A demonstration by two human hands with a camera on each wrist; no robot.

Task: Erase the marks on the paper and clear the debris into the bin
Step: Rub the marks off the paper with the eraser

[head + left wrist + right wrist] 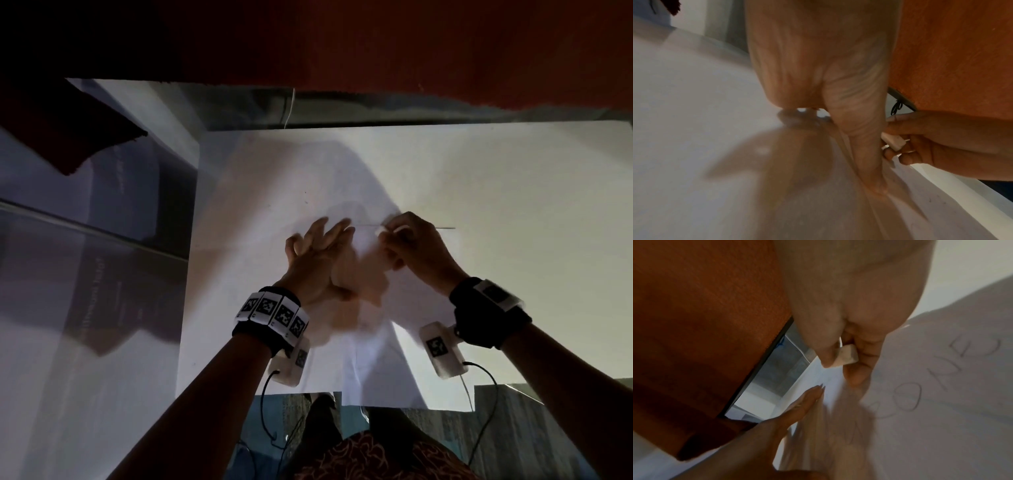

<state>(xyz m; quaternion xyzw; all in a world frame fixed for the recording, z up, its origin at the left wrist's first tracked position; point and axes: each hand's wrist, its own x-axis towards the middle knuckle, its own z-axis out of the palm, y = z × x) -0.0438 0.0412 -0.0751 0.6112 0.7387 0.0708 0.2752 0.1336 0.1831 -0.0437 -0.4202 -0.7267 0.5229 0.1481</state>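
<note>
A large white paper (486, 178) lies on the table. My left hand (320, 245) rests flat on it with straight fingers, just left of my right hand. My right hand (409, 245) pinches a small white eraser (390, 229) between thumb and fingers, with the eraser down at the sheet. A thin pencil line (443, 228) runs right from it. In the right wrist view the eraser (846, 357) sits beside faint pencil letters (941, 378), with my left fingers (805, 400) beyond. The left wrist view shows my left palm (818, 65) and the eraser (893, 141). No bin is in view.
An orange-red cloth (394, 44) hangs along the far edge of the table. A dark red cloth (68, 130) lies at the left on a glossy surface (85, 274). A thin white cable (289, 109) drops behind the paper. The table's near edge (394, 406) is by my lap.
</note>
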